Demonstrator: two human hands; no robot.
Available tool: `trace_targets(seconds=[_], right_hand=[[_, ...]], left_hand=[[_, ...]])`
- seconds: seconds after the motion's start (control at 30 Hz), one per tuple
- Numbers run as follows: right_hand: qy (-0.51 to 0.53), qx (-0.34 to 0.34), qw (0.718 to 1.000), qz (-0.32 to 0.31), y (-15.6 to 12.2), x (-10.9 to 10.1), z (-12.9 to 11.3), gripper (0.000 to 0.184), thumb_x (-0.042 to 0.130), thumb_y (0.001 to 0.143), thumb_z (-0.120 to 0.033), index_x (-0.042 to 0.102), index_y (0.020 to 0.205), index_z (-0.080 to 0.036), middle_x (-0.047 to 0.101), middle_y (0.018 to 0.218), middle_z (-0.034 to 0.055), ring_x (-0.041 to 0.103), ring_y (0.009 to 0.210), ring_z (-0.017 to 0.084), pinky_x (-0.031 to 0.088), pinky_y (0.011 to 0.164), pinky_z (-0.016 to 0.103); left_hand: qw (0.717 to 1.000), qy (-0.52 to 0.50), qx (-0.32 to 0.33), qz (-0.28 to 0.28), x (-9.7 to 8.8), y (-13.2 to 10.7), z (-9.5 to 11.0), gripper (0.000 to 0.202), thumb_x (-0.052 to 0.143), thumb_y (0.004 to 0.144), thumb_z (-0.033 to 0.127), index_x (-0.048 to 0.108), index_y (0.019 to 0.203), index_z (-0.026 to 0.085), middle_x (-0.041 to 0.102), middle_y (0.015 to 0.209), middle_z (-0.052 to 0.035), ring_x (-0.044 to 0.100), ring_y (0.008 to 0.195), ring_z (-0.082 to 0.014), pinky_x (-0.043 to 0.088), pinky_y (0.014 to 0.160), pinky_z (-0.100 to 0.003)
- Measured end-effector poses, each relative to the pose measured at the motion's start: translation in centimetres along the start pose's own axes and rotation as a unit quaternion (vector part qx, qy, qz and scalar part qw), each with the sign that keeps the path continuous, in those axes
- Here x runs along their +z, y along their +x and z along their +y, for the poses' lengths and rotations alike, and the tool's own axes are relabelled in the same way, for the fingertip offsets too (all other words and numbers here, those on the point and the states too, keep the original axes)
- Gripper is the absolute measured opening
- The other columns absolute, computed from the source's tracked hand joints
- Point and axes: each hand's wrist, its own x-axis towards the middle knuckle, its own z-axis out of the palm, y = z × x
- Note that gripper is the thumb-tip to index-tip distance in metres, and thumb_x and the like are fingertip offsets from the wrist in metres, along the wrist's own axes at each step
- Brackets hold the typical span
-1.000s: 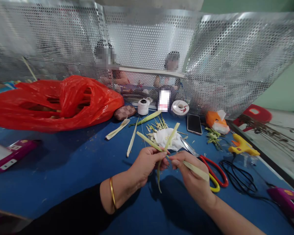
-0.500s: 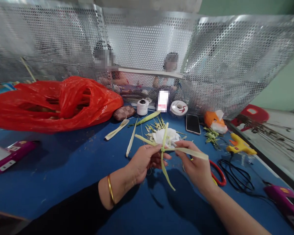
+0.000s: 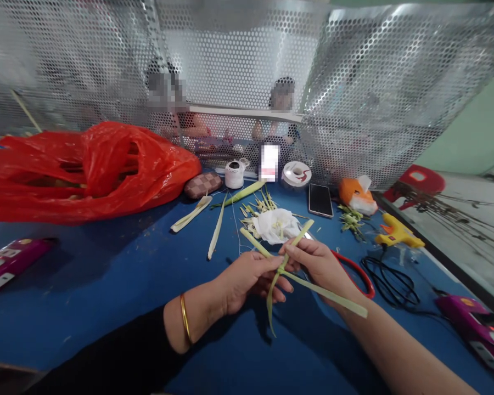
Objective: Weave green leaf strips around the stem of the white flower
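Pale green leaf strips cross at a small woven knot, their ends sticking out in several directions. My left hand pinches the crossing between thumb and fingers; a gold bangle circles that wrist. The thumb and forefinger of my right hand are closed on the upper-right strip just beyond the knot. One long strip runs across in front of my right hand toward the forearm. Behind the hands lie a crumpled white tissue and a heap of leaf scraps. Red scissor-like handles show partly behind my right hand.
A red plastic bag fills the back left. A thread spool, a ribbon roll, a phone and a tissue pack line the back. A yellow glue gun with its black cable lies right. People sit behind the perforated screen.
My right hand has moved from the right-hand strip to the upper one, closer to my left hand. The knot has turned and the long strip now slants down to the right. The view has shifted slightly.
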Motion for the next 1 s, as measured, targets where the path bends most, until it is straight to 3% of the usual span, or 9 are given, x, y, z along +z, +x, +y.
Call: trace_targets(seconds=[0.17,0.33,0.5,0.6,0.73,0.87,1.0], right_hand=[[-0.005,-0.006,0.998,0.056,0.0,0.6,0.2,0.026,0.078,0.066,-0.04,0.072,0.065,-0.015,0.058,0.049,-0.0005,0.047,0.048,0.01,0.037,0.049,0.024],[-0.008,-0.047,0.992,0.115,0.0,1.0,1.0,0.024,0.079,0.062,-0.038,0.072,0.061,-0.016,0.06,0.054,0.0008,0.047,0.049,0.01,0.037,0.048,0.024],[0.004,-0.055,0.991,0.121,0.2,1.0,1.1,0.023,0.079,0.061,-0.038,0.072,0.06,-0.016,0.06,0.056,0.0013,0.045,0.049,0.011,0.036,0.048,0.025],[-0.013,-0.054,0.992,0.117,0.5,0.7,0.7,0.028,0.079,0.062,-0.043,0.072,0.062,-0.016,0.057,0.054,0.0004,0.045,0.052,0.011,0.037,0.05,0.026],[0.003,-0.013,0.993,0.113,0.5,0.7,0.4,0.034,0.076,0.066,-0.046,0.072,0.081,-0.016,0.061,0.061,-0.0001,0.051,0.057,0.013,0.041,0.056,0.025],[-0.004,0.043,0.996,0.081,-0.5,1.5,0.4,0.022,0.077,0.064,-0.033,0.069,0.074,-0.016,0.066,0.069,0.0023,0.057,0.066,0.015,0.045,0.068,0.027],[0.002,0.053,0.997,0.063,-1.3,1.9,0.2,0.014,0.072,0.068,-0.031,0.068,0.072,-0.018,0.068,0.074,0.0041,0.061,0.079,0.021,0.045,0.08,0.031]], left_hand=[[0.999,-0.027,-0.013,-0.018,0.0,0.1,-0.2,0.026,0.071,0.075,0.035,0.07,0.089,0.012,0.062,0.06,0.001,0.057,0.046,-0.0085,0.046,0.051,-0.021],[0.999,-0.025,-0.013,-0.035,0.0,0.0,0.1,0.025,0.075,0.072,0.035,0.068,0.079,0.012,0.058,0.056,0.002,0.055,0.045,-0.0085,0.048,0.051,-0.022],[0.999,-0.014,-0.006,-0.034,0.3,-0.2,0.0,0.027,0.077,0.07,0.035,0.065,0.067,0.011,0.059,0.056,0.0005,0.056,0.047,-0.0093,0.05,0.054,-0.023],[0.999,-0.041,0.005,0.003,0.4,-0.2,-0.1,0.028,0.077,0.07,0.037,0.069,0.076,0.011,0.064,0.061,-0.0015,0.06,0.05,-0.0104,0.05,0.057,-0.023],[0.995,-0.073,0.054,0.029,0.2,0.0,0.5,0.032,0.077,0.071,0.033,0.073,0.092,0.01,0.073,0.076,-0.0087,0.067,0.068,-0.0137,0.051,0.07,-0.024],[0.987,-0.08,0.134,0.039,0.2,-0.1,1.3,0.028,0.081,0.066,0.021,0.075,0.091,0.011,0.074,0.082,-0.0079,0.066,0.075,-0.0154,0.049,0.082,-0.028],[0.977,-0.067,0.187,0.077,0.5,-0.4,1.7,0.02,0.08,0.066,0.019,0.077,0.084,0.014,0.074,0.081,-0.0053,0.065,0.085,-0.0166,0.046,0.089,-0.029]])
